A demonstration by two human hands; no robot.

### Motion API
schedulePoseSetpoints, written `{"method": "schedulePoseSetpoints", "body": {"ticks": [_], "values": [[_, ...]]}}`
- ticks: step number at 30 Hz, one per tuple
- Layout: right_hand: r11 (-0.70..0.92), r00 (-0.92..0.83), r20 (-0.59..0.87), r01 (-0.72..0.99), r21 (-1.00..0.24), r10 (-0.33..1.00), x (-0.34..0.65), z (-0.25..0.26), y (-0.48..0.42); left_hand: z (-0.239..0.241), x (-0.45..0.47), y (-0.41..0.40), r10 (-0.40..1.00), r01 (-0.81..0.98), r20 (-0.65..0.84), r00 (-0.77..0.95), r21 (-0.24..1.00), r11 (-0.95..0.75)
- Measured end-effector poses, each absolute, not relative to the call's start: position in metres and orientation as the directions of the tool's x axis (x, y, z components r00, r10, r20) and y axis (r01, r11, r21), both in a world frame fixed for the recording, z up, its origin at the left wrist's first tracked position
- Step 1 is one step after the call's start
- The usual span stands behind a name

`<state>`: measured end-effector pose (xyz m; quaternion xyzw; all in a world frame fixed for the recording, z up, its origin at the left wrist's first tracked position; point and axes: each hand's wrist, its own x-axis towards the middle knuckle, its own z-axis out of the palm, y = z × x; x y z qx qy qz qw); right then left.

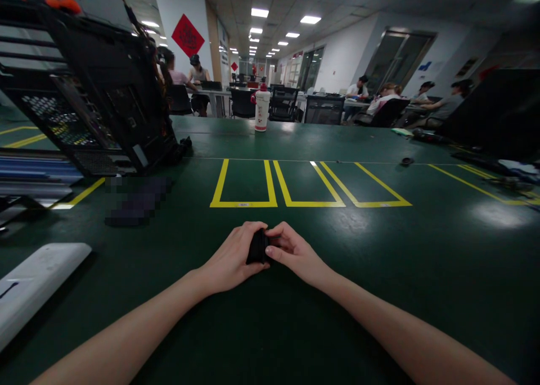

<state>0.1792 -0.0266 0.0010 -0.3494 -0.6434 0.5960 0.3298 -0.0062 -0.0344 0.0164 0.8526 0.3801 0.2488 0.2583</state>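
Observation:
Both of my hands meet at the middle of the green table, just in front of three yellow taped boxes. My left hand is curled around a small black object, with its fingers over the top. My right hand pinches the same black object from the right side, thumb at the front. Most of the object is hidden by my fingers, so I cannot make out what it is.
A black open computer case leans at the left, with stacked blue and grey panels beside it. A white flat panel lies at the near left. A white bottle stands at the far edge. Several people sit at desks behind.

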Motion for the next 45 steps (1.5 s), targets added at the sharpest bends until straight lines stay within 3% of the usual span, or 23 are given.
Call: {"method": "schedulePoseSetpoints", "body": {"ticks": [25,35,45], "values": [[0.062,-0.515,-0.006,0.115,-0.991,0.857,0.1786,0.008,-0.0284,0.0162,-0.0053,-0.0341,0.778,0.518,0.227,0.586,0.633,-0.575],[0.049,-0.533,0.029,0.023,-0.999,0.845,0.1791,-0.0007,-0.0247,0.0146,-0.0056,-0.0333,0.785,0.544,0.218,0.58,0.614,-0.572],[0.087,-0.556,0.049,0.042,-0.995,0.83,0.1798,0.003,-0.0288,0.0141,-0.0053,-0.0337,0.78,0.527,0.221,0.586,0.627,-0.574]]}}
